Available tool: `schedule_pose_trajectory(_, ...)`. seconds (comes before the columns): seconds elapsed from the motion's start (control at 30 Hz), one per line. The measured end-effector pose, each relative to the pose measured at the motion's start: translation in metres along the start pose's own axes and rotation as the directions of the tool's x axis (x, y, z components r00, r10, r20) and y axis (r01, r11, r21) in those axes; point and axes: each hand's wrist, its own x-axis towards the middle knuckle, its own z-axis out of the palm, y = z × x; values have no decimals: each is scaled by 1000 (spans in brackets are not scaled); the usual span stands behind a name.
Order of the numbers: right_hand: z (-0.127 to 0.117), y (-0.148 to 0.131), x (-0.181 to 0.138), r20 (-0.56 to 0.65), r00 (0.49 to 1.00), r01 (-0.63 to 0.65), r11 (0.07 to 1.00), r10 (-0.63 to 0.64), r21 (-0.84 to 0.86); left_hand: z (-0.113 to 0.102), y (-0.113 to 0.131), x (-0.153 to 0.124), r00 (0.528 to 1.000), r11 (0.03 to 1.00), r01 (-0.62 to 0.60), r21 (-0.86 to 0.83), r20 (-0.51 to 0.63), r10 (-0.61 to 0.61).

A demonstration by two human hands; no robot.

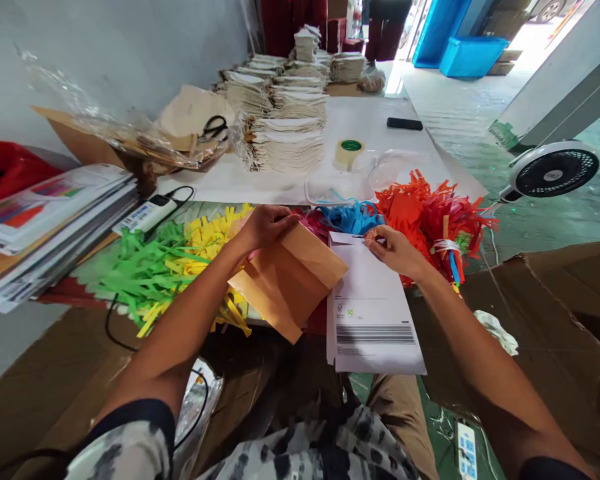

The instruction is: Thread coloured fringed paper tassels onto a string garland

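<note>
My left hand [271, 227] is closed on the upper edge of a creased brown paper piece [293, 283], which tilts over the table's front edge. The fingers of my right hand [387, 245] pinch the top right corner of a white printed packet [373, 300]. The packet has a barcode-like band of lines near its lower end and a folded strip along its top. A small dark mark or slot shows beside my right fingertips. The brown paper overlaps the packet's left edge. Behind both lie blue paper strips [353, 217].
Green [145, 260], yellow [220, 233] and red paper fringes [405, 213] flank my hands. Farther back are stacked cream bundles [290, 143], a tape roll [350, 152], a clear tray [339, 191] and scissors [214, 127]. A fan [553, 175] stands right; printed sheets [55, 213] pile left.
</note>
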Motion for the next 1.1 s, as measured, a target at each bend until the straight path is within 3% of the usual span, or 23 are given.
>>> schedule_pose_trajectory(0.3,3,9,10,71,997,-16,994,24,-113,8,-11,-1,999,999,-33,-7,1,33)
schedule_pose_trajectory(0.87,15,11,13,20,1000,26,959,-21,-282,7,-8,-4,996,996,-86,-8,-2,86)
schedule_pose_trajectory(1.1,11,6,9,6,1000,15,970,-14,-244,13,-11,-5,996,984,-87,153,1,88)
